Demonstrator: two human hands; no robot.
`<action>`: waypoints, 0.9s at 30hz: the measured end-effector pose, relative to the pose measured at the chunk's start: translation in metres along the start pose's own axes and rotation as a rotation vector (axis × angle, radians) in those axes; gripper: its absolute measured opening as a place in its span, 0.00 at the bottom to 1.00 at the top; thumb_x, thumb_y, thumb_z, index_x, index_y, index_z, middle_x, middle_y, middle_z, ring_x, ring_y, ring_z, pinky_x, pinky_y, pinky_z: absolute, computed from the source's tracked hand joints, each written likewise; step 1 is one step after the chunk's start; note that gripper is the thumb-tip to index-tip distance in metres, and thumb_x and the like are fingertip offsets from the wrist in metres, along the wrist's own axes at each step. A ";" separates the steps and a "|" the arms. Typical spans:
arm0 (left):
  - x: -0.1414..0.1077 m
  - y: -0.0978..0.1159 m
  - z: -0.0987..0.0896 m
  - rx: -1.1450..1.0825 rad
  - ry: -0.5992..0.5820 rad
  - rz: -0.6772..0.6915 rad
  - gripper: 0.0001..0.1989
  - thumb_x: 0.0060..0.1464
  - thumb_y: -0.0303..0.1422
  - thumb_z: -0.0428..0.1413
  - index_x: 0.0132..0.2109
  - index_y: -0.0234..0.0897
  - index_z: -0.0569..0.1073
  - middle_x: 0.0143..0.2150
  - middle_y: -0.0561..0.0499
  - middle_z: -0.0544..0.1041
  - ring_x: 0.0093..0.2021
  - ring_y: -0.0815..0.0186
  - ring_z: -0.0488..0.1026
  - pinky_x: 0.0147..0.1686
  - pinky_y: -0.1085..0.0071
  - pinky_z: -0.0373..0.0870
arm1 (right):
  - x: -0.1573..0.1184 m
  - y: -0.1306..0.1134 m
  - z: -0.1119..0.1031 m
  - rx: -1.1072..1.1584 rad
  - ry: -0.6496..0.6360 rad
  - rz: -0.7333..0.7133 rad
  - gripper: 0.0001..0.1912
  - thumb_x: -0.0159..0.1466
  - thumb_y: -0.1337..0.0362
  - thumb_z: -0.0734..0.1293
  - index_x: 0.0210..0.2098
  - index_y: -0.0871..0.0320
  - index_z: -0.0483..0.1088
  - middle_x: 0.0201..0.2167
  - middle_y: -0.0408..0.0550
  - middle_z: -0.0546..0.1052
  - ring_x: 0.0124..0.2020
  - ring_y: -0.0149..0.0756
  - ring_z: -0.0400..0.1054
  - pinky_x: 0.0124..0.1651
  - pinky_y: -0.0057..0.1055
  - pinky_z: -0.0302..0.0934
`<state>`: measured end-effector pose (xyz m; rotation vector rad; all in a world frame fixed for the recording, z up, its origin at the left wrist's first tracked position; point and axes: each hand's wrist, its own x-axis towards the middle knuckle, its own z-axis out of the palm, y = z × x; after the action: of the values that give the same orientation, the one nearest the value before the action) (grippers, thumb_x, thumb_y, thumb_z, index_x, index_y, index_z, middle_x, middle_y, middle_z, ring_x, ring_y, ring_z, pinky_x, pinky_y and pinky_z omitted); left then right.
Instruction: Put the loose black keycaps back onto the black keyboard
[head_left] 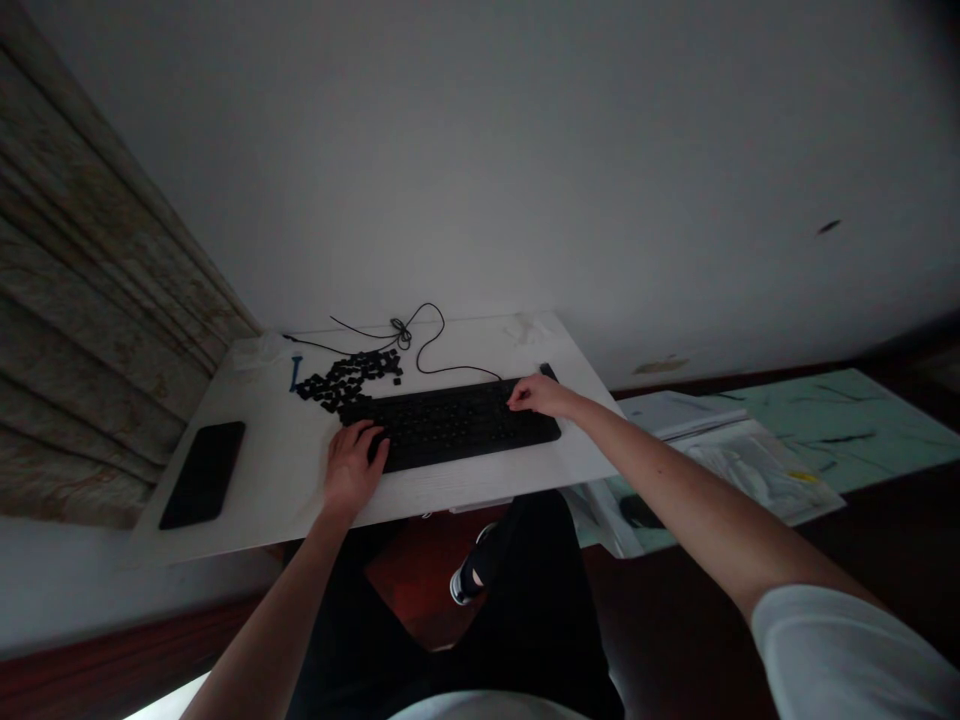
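A black keyboard (450, 422) lies on the white table, most of its keycaps apparently off. At its left end, my left hand (355, 462) grips the edge, fingers over the corner and thumb along the near side. Over the right end, near the far edge, my right hand (538, 395) is closed in a pinch; what sits between its fingertips is too small to make out. Loose black keycaps (346, 380) lie in a heap behind the keyboard's left end. A small blue tool (295, 372) rests left of the heap.
The keyboard's cable (442, 340) loops behind it, tied in a bundle. A black phone (202, 474) lies at the table's left. Clear plastic (259, 352) sits at the back left corner. Right of the table (420, 490), papers and bags (727, 455) lie on a lower green marbled surface.
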<state>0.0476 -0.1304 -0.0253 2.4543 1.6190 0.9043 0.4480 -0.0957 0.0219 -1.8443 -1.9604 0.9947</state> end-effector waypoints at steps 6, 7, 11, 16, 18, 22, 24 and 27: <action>0.000 -0.001 0.000 -0.008 -0.003 -0.010 0.15 0.64 0.39 0.49 0.50 0.40 0.75 0.52 0.43 0.75 0.56 0.52 0.70 0.60 0.51 0.64 | 0.000 -0.005 -0.006 0.072 -0.038 0.111 0.10 0.57 0.70 0.71 0.38 0.63 0.80 0.30 0.51 0.81 0.26 0.31 0.71 0.27 0.25 0.64; 0.000 -0.002 0.001 -0.009 -0.005 -0.009 0.15 0.64 0.39 0.49 0.50 0.40 0.75 0.53 0.43 0.75 0.56 0.52 0.70 0.60 0.51 0.64 | -0.001 -0.005 -0.006 0.070 -0.023 0.110 0.12 0.57 0.70 0.71 0.41 0.63 0.80 0.30 0.51 0.81 0.26 0.31 0.71 0.28 0.26 0.65; 0.000 -0.002 0.001 -0.004 -0.003 -0.008 0.15 0.64 0.40 0.49 0.50 0.40 0.75 0.53 0.44 0.75 0.56 0.52 0.70 0.60 0.51 0.63 | -0.005 -0.005 -0.005 -0.039 0.013 0.098 0.08 0.58 0.69 0.71 0.37 0.62 0.81 0.29 0.51 0.81 0.24 0.30 0.71 0.31 0.27 0.66; 0.000 -0.002 0.002 0.004 0.006 -0.004 0.15 0.64 0.40 0.49 0.49 0.39 0.75 0.52 0.44 0.75 0.55 0.52 0.70 0.60 0.52 0.64 | -0.002 -0.007 -0.008 0.005 -0.052 0.138 0.05 0.58 0.68 0.71 0.33 0.63 0.81 0.27 0.51 0.80 0.24 0.30 0.69 0.26 0.25 0.64; 0.000 -0.002 0.002 0.009 0.007 -0.001 0.15 0.64 0.40 0.49 0.50 0.40 0.75 0.52 0.43 0.75 0.55 0.52 0.70 0.59 0.52 0.64 | -0.001 -0.008 -0.010 0.076 -0.081 0.177 0.05 0.58 0.68 0.72 0.32 0.63 0.80 0.26 0.51 0.80 0.24 0.30 0.69 0.24 0.24 0.64; 0.000 -0.001 0.001 0.011 0.009 -0.003 0.15 0.64 0.40 0.48 0.50 0.39 0.75 0.52 0.43 0.75 0.55 0.52 0.70 0.59 0.51 0.64 | 0.000 -0.008 -0.011 0.191 -0.079 0.251 0.04 0.57 0.68 0.72 0.31 0.64 0.79 0.25 0.50 0.79 0.25 0.29 0.69 0.25 0.22 0.64; 0.001 0.000 -0.001 0.010 0.003 -0.007 0.15 0.64 0.40 0.48 0.50 0.40 0.75 0.52 0.43 0.75 0.55 0.52 0.70 0.59 0.51 0.65 | 0.000 -0.008 -0.011 0.235 -0.080 0.274 0.03 0.56 0.69 0.73 0.29 0.64 0.79 0.25 0.49 0.78 0.24 0.28 0.68 0.26 0.23 0.65; 0.001 0.001 -0.002 0.009 -0.009 -0.014 0.15 0.64 0.40 0.48 0.50 0.39 0.75 0.52 0.43 0.75 0.55 0.52 0.70 0.59 0.51 0.65 | 0.002 -0.007 -0.012 0.254 -0.093 0.287 0.04 0.55 0.68 0.74 0.29 0.63 0.78 0.24 0.48 0.78 0.23 0.27 0.68 0.27 0.23 0.65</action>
<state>0.0481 -0.1303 -0.0227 2.4461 1.6390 0.8852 0.4499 -0.0902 0.0349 -1.9960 -1.5545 1.3657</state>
